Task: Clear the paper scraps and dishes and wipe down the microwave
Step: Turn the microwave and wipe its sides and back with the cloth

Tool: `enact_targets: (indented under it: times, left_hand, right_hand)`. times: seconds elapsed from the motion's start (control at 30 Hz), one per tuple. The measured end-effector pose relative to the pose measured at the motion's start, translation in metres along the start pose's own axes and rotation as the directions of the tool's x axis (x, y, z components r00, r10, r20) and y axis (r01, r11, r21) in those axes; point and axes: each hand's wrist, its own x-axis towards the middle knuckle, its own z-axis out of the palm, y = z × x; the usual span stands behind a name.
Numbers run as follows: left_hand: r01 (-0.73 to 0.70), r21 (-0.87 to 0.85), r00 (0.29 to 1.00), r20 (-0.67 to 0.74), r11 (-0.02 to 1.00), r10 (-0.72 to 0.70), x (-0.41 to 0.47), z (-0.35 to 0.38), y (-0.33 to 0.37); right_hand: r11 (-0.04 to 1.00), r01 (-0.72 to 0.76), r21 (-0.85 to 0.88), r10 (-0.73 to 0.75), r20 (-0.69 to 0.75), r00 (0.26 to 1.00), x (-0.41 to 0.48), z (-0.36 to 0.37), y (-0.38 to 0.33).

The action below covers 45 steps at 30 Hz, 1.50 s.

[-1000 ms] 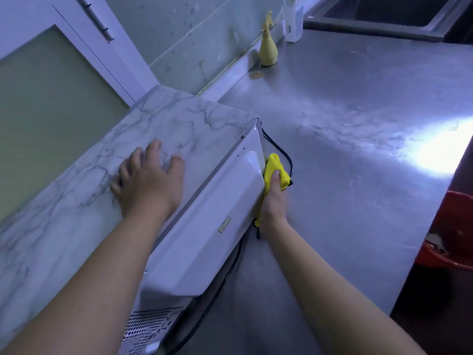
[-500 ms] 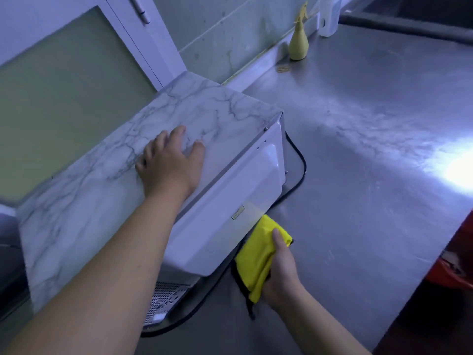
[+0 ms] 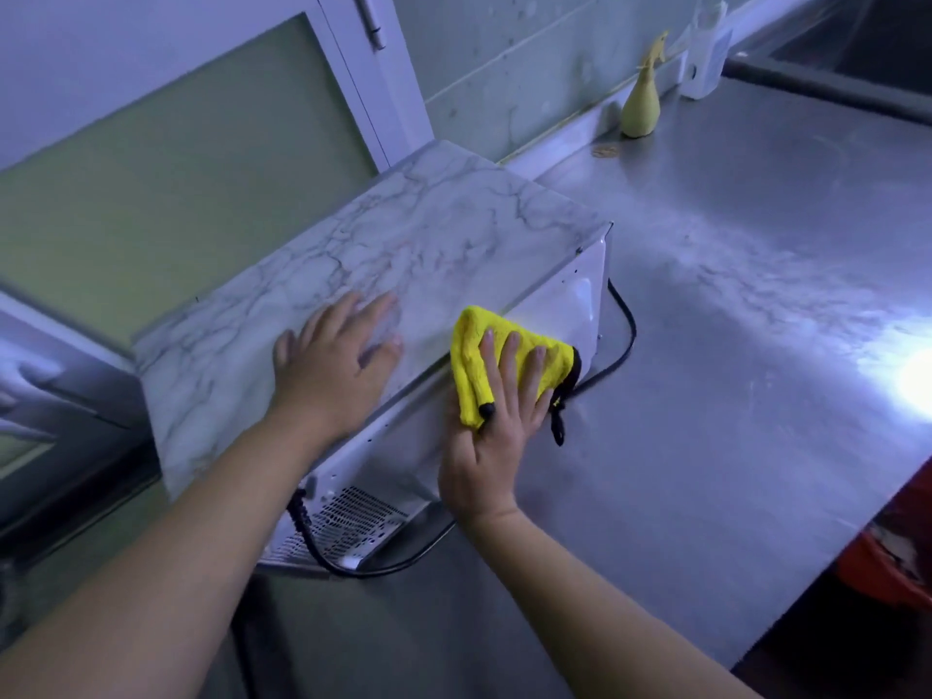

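Observation:
The microwave (image 3: 428,244) stands on the steel counter with its marble-patterned top facing me and its white back panel turned toward me. My left hand (image 3: 338,365) lies flat on the top, fingers spread. My right hand (image 3: 497,421) presses a yellow cloth (image 3: 484,355) with black trim against the upper edge of the back panel, fingers straight over the cloth. A black power cord (image 3: 623,330) runs from the microwave's back across the counter.
The steel counter (image 3: 731,345) stretches right, with glare at its right edge. A yellow spray bottle (image 3: 641,105) and a clear bottle (image 3: 706,53) stand by the wall. A sink (image 3: 857,53) lies at top right. A red basin (image 3: 897,562) sits below the counter edge.
My right hand has carried the yellow cloth up from the lower back of the microwave to its top rear edge and flattened over it. My left hand stays on top.

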Motion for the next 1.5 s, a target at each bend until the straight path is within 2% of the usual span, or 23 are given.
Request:
enact_targets:
  times: [0.13,0.23,0.27,0.3,0.33,0.37,0.4,0.47,0.53,0.57,0.63,0.7,0.77,0.9,1.07,1.17,1.27,1.37,1.43,1.5]
  left_hand:
    - [-0.004,-0.036,0.994,-0.111,0.999,0.000,-0.012,0.003,-0.003]
    - [0.016,-0.052,0.993,-0.118,0.999,-0.022,-0.010,0.002,0.001]
    - [0.018,-0.057,0.993,-0.117,0.998,-0.024,-0.011,0.002,0.001]
    - [0.018,-0.063,0.993,-0.116,0.998,-0.025,-0.011,0.002,0.002]
    - [0.017,-0.068,0.993,-0.113,0.998,-0.025,-0.011,0.001,0.002]
    - [0.016,-0.072,0.993,-0.111,0.997,-0.024,-0.011,0.001,0.003]
    - [0.017,-0.074,0.993,-0.115,0.997,-0.025,-0.011,0.001,0.002]
    - [0.022,-0.072,0.992,-0.125,0.997,-0.031,-0.011,0.002,0.003]
    - [0.023,-0.076,0.991,-0.129,0.997,-0.033,-0.011,0.002,0.003]
    - [0.024,-0.077,0.991,-0.131,0.997,-0.034,-0.012,0.001,0.003]
    - [0.023,-0.083,0.990,-0.133,0.996,-0.034,-0.012,0.001,0.003]
    - [0.019,-0.088,0.990,-0.137,0.996,-0.031,-0.011,0.000,0.003]
    - [0.019,-0.089,0.989,-0.142,0.996,-0.032,-0.011,0.001,0.003]
    - [0.022,-0.085,0.989,-0.145,0.996,-0.034,-0.010,0.002,0.002]
    - [0.028,-0.078,0.990,-0.138,0.997,-0.038,-0.010,0.000,0.004]
    - [0.027,-0.083,0.990,-0.135,0.996,-0.038,-0.011,0.000,0.004]
    - [0.021,-0.080,0.990,-0.139,0.997,-0.032,-0.010,0.001,0.002]
    - [0.018,-0.076,0.992,-0.125,0.997,-0.027,-0.010,0.002,0.002]
    - [0.022,-0.077,0.993,-0.117,0.997,-0.031,-0.009,0.002,0.002]
    - [0.023,-0.076,0.993,-0.110,0.997,-0.031,-0.009,0.002,0.002]
  right_hand:
    - [0.976,0.215,-0.039,-0.204,0.198,0.959,-0.053,-0.002,0.033]
    - [0.975,0.221,0.036,-0.221,0.325,0.920,-0.070,-0.024,0.049]
    - [0.987,0.135,0.089,-0.158,0.379,0.912,-0.077,-0.034,0.057]
    - [0.988,-0.039,0.148,-0.027,0.423,0.906,-0.084,-0.045,0.064]
    - [0.946,-0.272,0.174,0.175,0.432,0.885,-0.089,-0.058,0.070]
    - [0.856,-0.492,0.158,0.399,0.402,0.824,-0.089,-0.071,0.076]
    - [0.754,-0.644,0.132,0.574,0.344,0.743,-0.084,-0.083,0.080]
    - [0.625,-0.773,0.106,0.743,0.221,0.631,-0.063,-0.105,0.088]
    - [0.558,-0.814,0.165,0.803,0.141,0.579,-0.032,-0.118,0.087]
    - [0.567,-0.799,0.199,0.802,0.090,0.591,-0.013,-0.121,0.086]
    - [0.637,-0.726,0.261,0.747,0.025,0.664,0.027,-0.122,0.085]
    - [0.703,-0.642,0.304,0.670,0.019,0.742,0.069,-0.114,0.084]
    - [0.697,-0.624,0.354,0.647,0.064,0.759,0.104,-0.101,0.091]
    - [0.598,-0.707,0.377,0.719,0.138,0.681,0.123,-0.071,0.113]
    - [0.445,-0.710,0.546,0.777,0.159,0.609,0.079,-0.051,0.101]
    - [0.312,-0.729,0.609,0.854,0.157,0.497,0.049,-0.038,0.091]
    - [0.148,-0.791,0.594,0.895,0.260,0.362,0.010,-0.026,0.075]
    - [0.022,-0.848,0.530,0.869,0.409,0.278,-0.028,-0.028,0.067]
    - [-0.024,-0.880,0.475,0.837,0.491,0.242,-0.042,-0.049,0.061]
    - [0.007,-0.896,0.445,0.817,0.514,0.262,-0.041,-0.073,0.054]
